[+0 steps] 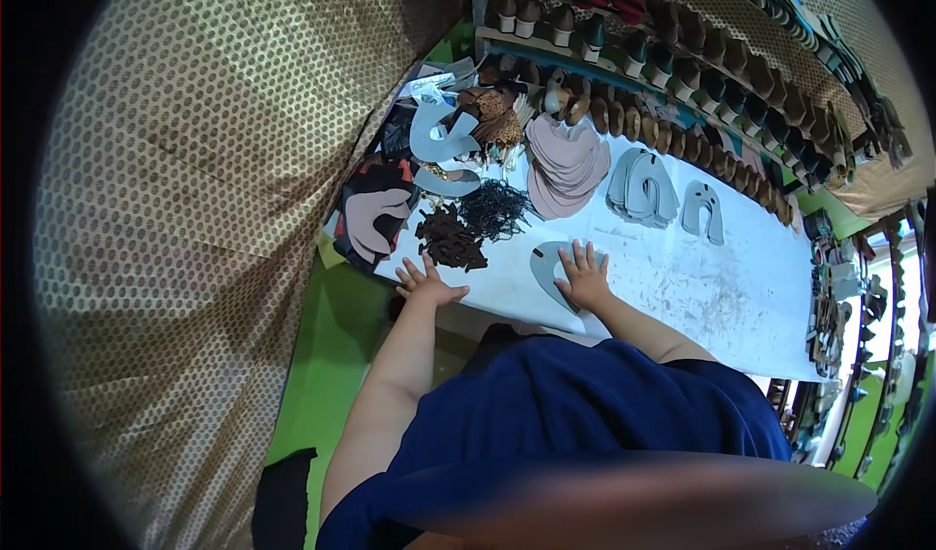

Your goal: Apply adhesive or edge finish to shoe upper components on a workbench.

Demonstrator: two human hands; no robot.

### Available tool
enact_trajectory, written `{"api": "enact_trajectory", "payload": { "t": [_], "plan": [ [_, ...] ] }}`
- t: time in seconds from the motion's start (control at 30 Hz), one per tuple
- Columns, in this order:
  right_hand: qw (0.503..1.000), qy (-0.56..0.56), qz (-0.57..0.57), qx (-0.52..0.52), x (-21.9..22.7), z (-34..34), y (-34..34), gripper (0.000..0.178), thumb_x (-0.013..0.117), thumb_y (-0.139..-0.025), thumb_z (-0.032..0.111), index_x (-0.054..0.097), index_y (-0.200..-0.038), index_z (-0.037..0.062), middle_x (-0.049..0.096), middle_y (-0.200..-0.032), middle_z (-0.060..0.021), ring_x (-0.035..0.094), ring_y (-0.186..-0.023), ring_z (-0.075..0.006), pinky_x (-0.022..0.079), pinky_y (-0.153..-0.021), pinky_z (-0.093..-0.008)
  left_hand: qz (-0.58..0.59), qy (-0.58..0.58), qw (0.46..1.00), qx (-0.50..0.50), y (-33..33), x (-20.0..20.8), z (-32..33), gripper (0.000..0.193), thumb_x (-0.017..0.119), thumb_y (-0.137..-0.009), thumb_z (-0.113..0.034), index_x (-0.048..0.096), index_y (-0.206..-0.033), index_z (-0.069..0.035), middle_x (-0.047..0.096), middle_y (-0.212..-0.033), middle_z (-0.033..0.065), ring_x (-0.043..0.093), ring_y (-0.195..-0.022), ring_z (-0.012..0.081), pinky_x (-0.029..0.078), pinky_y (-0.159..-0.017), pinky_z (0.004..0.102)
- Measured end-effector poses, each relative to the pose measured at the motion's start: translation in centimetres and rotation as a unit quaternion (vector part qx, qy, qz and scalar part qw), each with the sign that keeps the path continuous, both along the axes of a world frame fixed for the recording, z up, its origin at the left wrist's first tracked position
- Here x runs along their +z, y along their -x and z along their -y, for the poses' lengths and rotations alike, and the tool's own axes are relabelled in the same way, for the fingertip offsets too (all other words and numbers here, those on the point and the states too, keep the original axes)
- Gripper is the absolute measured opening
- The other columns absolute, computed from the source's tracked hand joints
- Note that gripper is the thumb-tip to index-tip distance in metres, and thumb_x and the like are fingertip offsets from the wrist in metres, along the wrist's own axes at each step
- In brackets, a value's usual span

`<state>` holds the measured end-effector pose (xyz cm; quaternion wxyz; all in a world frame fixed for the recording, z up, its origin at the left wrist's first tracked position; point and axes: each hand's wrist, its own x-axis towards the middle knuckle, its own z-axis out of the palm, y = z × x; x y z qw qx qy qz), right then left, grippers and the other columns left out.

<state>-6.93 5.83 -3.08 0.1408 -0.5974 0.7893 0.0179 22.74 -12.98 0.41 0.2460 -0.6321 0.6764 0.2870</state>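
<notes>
My right hand [585,279] lies flat with spread fingers on a grey curved shoe-upper piece [548,263] near the table's front edge. A small dark mark shows on that piece. My left hand [429,285] is open and holds nothing, its fingers splayed at the front edge. Just beyond it is a heap of short dark brown strips [451,240], with a tangle of thin black strips [493,209] behind. Farther back sit a stack of pinkish-beige upper pieces [565,170] and a stack of grey ones [642,191]. Another grey piece [702,211] lies to their right.
Shelves of shoes [624,48] run along the back, with a row of brown shoes [643,126] below. Grey curved cutouts [439,136] and patterned brown pieces [497,121] crowd the table's far left. A gold patterned curtain [205,160] hangs at left; the white tabletop [721,287] is stained.
</notes>
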Motion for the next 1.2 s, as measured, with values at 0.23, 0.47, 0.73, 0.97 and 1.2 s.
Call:
{"api": "enact_trajectory", "payload": {
  "t": [0.23, 0.47, 0.73, 0.97, 1.2],
  "plan": [
    [1.000, 0.018, 0.012, -0.008, 0.0, 0.7, -1.0, 0.074, 0.050, -0.094, 0.056, 0.029, -0.156, 0.0226, 0.015, -0.165, -0.0175, 0.008, -0.151, -0.0431, 0.005, -0.111, -0.0751, 0.000, -0.021, 1.000, 0.003, -0.1, 0.2, 0.5, 0.141, 0.074, -0.065, -0.076, -0.017, -0.157, -0.022, -0.030, -0.159, 0.0233, -0.027, -0.146, 0.0446, 0.000, -0.118, 0.0617],
    [0.990, 0.126, 0.067, -0.013, -0.8, 5.6, -3.7, 0.050, 0.066, -0.088, 0.041, 0.058, -0.132, 0.0202, 0.034, -0.156, -0.0149, 0.024, -0.148, -0.0394, 0.009, -0.109, -0.0778, 0.000, -0.023, 1.000, 0.002, 0.0, 0.1, 0.6, 0.141, 0.074, -0.065, -0.076, -0.017, -0.157, -0.022, -0.031, -0.158, 0.0236, -0.028, -0.146, 0.0451, 0.000, -0.117, 0.0623],
    [0.978, 0.165, 0.099, 0.080, -0.3, 10.7, -9.6, 0.019, 0.073, -0.080, 0.034, 0.076, -0.093, 0.0199, 0.049, -0.147, -0.0046, 0.030, -0.145, -0.0329, 0.012, -0.107, -0.0804, 0.010, -0.023, 1.000, 0.000, 0.2, 0.1, 0.5, 0.141, 0.074, -0.065, -0.076, -0.017, -0.158, -0.023, -0.031, -0.158, 0.0232, -0.027, -0.146, 0.0453, 0.000, -0.117, 0.0627],
    [0.984, 0.134, 0.115, 0.002, -0.3, 11.3, -11.8, 0.013, 0.078, -0.074, 0.029, 0.077, -0.083, 0.0190, 0.052, -0.144, -0.0024, 0.030, -0.145, -0.0325, 0.013, -0.107, -0.0808, 0.014, -0.022, 1.000, -0.005, 0.0, -0.4, 0.6, 0.144, 0.074, -0.063, -0.079, -0.021, -0.156, -0.023, -0.032, -0.158, 0.0235, -0.028, -0.145, 0.0465, 0.001, -0.117, 0.0638],
    [0.965, 0.208, 0.148, 0.064, -0.4, 9.7, -10.0, 0.016, 0.076, -0.074, 0.025, 0.074, -0.087, 0.0171, 0.051, -0.145, -0.0036, 0.030, -0.145, -0.0327, 0.012, -0.106, -0.0816, 0.011, -0.013, 1.000, -0.002, 0.1, -0.2, 0.3, 0.142, 0.074, -0.064, -0.077, -0.019, -0.157, -0.023, -0.031, -0.158, 0.0230, -0.028, -0.145, 0.0454, 0.000, -0.117, 0.0629]
  ]
}}
